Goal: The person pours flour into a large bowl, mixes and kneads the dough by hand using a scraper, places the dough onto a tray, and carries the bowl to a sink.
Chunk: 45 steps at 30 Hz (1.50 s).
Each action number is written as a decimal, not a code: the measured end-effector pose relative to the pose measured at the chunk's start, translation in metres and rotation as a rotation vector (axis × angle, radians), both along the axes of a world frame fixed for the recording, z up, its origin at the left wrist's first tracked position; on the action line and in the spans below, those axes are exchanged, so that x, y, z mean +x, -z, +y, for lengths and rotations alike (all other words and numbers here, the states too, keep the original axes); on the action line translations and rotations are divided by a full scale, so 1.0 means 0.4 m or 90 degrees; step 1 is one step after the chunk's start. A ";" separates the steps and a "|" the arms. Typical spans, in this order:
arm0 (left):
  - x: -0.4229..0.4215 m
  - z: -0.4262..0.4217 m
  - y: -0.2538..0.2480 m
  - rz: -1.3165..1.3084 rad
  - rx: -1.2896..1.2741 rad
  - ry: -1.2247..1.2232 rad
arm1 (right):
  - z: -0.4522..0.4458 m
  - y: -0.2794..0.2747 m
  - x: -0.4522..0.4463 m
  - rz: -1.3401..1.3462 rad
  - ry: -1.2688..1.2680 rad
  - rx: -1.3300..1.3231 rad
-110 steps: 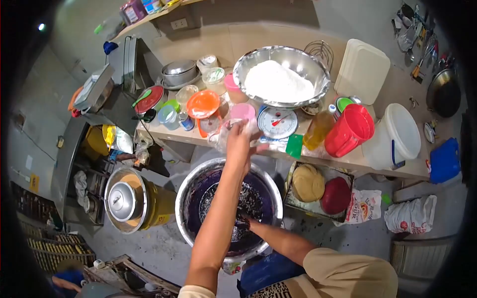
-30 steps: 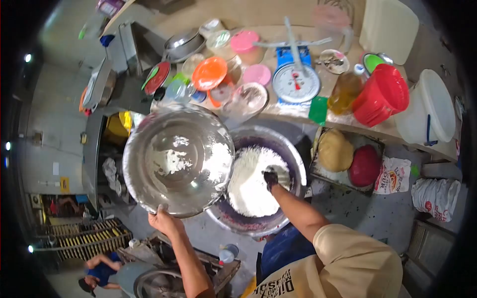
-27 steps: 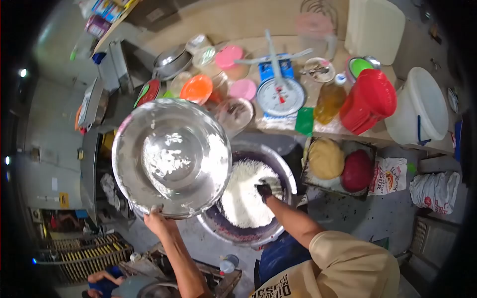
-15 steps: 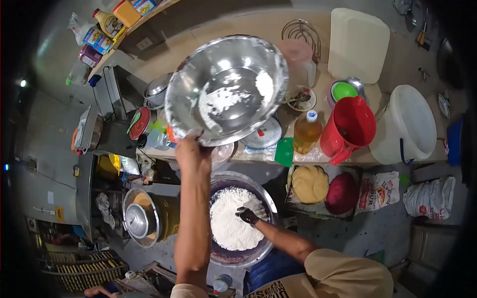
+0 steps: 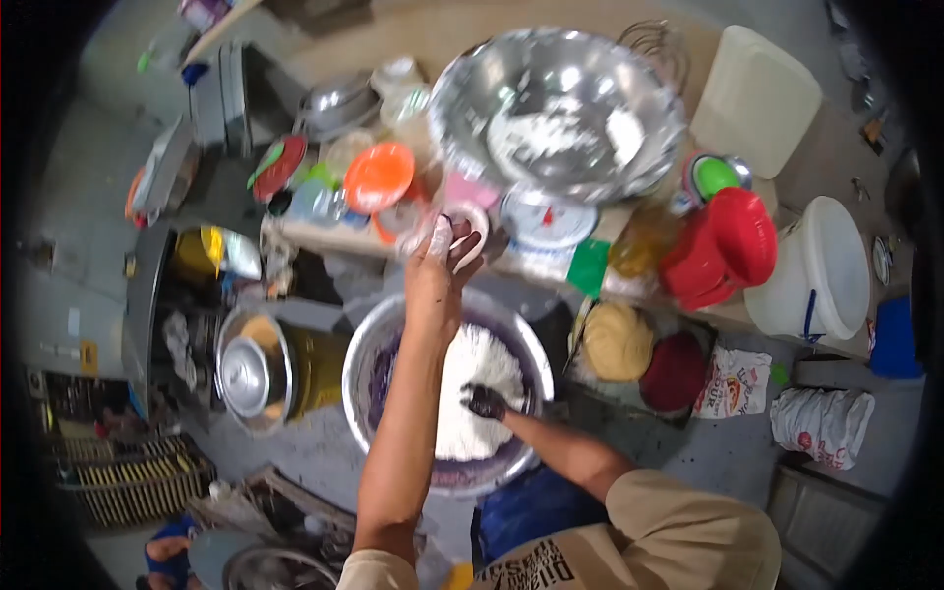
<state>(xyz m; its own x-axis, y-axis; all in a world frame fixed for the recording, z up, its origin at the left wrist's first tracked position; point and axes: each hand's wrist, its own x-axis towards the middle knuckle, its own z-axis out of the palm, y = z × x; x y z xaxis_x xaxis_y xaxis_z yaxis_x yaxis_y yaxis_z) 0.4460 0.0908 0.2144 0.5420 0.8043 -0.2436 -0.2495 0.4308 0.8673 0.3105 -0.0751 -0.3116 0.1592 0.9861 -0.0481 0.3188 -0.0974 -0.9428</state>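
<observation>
My left hand (image 5: 445,251) reaches up over the counter's front edge, its fingers apart, right at a clear container (image 5: 470,234) with a pale rim. Whether they touch is blurred. My right hand (image 5: 485,401), coated dark, hovers over or rests on white powder (image 5: 476,438) with fingers spread. The powder lies in a large metal basin (image 5: 540,366) with purple residue on its inner wall. Up on the counter, a shiny metal bowl (image 5: 472,162) with white traces inside sits on the dial scale (image 5: 551,222).
An orange bowl (image 5: 379,177), an oil bottle (image 5: 644,241), a red pitcher (image 5: 728,246) and a white bucket (image 5: 811,270) line the counter (image 5: 334,236). Yellow dough (image 5: 617,339) and dark red dough (image 5: 675,372) lie below. Another person (image 5: 169,554) is at lower left.
White powder now fills the basin, and the bowl that held it is nearly bare. My left hand has put that bowl back on the scale and let go. My right hand stays at the powder.
</observation>
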 end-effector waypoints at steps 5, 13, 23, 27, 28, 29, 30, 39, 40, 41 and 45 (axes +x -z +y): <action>-0.585 -0.032 0.413 0.405 0.175 -0.129 | -0.136 -0.318 0.080 -0.274 -0.325 -0.103; -1.239 -0.238 0.750 0.902 0.337 -0.211 | 0.281 -0.240 -0.036 -0.479 -0.070 -0.261; -1.278 -0.221 0.874 0.511 0.139 -0.355 | -0.094 -0.246 -0.284 -0.585 -0.573 -0.183; -1.282 -0.219 0.888 0.506 0.229 -0.385 | 0.047 -0.292 -0.032 -0.782 -0.644 -0.402; -1.293 -0.215 0.870 0.500 0.218 -0.385 | 0.123 -0.259 -0.034 -0.822 -0.575 -0.380; -1.294 -0.211 0.849 0.492 0.206 -0.384 | 0.193 -0.225 -0.053 -0.842 -0.506 -0.366; -1.289 -0.211 0.848 0.483 0.193 -0.384 | 0.253 -0.187 -0.103 -0.837 -0.455 -0.344; -1.290 -0.230 0.897 0.466 0.230 -0.416 | -0.048 -0.183 -0.240 -0.627 -0.584 -0.123; -1.287 -0.223 0.889 0.472 0.216 -0.407 | 0.016 -0.246 -0.191 -0.647 -0.635 -0.415; -1.288 -0.223 0.877 0.481 0.200 -0.398 | 0.028 -0.218 -0.093 -0.688 -0.675 -0.299; -1.277 -0.217 0.842 0.472 0.119 -0.400 | 0.267 -0.162 -0.068 -0.989 -0.627 -0.311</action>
<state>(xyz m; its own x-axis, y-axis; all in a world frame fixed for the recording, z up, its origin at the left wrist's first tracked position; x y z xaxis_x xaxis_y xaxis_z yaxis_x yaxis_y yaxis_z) -0.0646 0.0038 -0.1223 -0.2357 0.9533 -0.1890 0.2482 0.2470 0.9367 0.2832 0.0317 -0.2468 -0.2001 0.6874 -0.6982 0.8381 0.4892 0.2414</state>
